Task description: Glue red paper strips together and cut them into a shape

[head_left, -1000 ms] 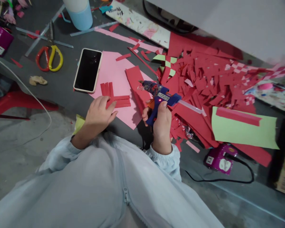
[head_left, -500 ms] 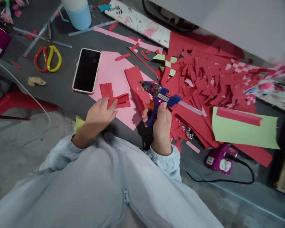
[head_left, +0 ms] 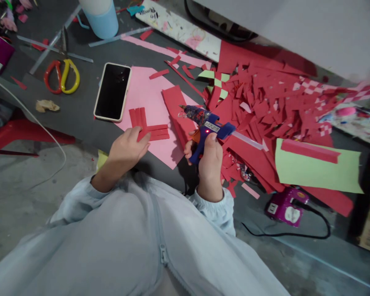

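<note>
My right hand (head_left: 211, 160) is wrapped round the handle of a blue hot glue gun (head_left: 208, 125). A clear glue stick (head_left: 248, 140) sticks out of its back, a small red light glows on its side, and its nozzle points left above a folded red paper piece (head_left: 174, 98). With bent fingers, my left hand (head_left: 126, 148) holds down the corner of red paper strips (head_left: 156, 132), set in an L shape. Its fingertips cover that corner. Under the strips lies a pink paper sheet (head_left: 163, 154).
A phone (head_left: 113, 92) overlaps the pink sheet's left side. Scissors (head_left: 61, 76) and a blue cup (head_left: 103, 20) stand farther left. Red scraps (head_left: 259, 94) pile up at right, near a green sheet (head_left: 320, 174) and a purple box with a black cable (head_left: 288, 207).
The horizontal red strips, raised and bent before, now lie flat and spread side by side. My left hand has shifted slightly left and down. The glue gun stays put.
</note>
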`<state>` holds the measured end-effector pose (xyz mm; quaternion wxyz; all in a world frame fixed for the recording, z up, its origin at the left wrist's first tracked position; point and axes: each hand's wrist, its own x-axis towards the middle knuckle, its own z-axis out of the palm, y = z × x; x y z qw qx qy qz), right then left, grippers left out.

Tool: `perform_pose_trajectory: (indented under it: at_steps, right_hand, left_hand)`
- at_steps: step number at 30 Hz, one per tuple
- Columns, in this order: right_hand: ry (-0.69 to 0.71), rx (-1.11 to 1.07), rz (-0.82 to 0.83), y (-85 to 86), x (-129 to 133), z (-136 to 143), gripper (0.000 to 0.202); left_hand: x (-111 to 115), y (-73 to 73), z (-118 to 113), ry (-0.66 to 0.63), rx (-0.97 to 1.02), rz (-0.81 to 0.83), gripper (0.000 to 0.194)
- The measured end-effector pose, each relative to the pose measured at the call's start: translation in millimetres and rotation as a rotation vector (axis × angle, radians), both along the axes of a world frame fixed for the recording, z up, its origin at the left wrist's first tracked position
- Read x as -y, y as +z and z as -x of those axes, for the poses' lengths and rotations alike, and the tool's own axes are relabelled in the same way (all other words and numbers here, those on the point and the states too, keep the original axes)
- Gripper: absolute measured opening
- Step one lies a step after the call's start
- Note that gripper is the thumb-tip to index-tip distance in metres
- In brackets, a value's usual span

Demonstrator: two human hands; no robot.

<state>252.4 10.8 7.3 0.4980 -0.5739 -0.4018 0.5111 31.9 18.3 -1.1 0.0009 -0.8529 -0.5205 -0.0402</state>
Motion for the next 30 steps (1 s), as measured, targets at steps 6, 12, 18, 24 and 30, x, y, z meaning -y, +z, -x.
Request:
perform_pose_trajectory:
  at_steps: [6,12,18,24,30]
  right_hand:
    - [-0.003,-0.001,-0.002,-0.2,0.0,0.1,0.056]
    - [-0.007,-0.022,0.0,0.3,0.4,-0.3,0.052]
    - [-0.014,-0.015,-0.004,0.3,0.7,-0.1,0.053]
    - [-0.001,0.003,-0.006,0.1,0.5,-0.1,0.054]
    - [0.0,0.002,0.001,1.8,0.6,0.5,0.056]
  left_hand:
    - [-1.2,-0.9,-2.0,-0.003,-0.067,-0.003,0.04]
    - [1.1,-0.8,1.7,-0.022,-0.056,-0.029,0.046]
    - [0.2,-0.9,2.7,-0.007,-0.052,-0.027,0.048]
    - [-0.9,-0.9,1.5,0.034,-0.004,-0.001,0.044]
    - [-2.4,4.0,-3.1,0.041,-0.065,0.0,0.037]
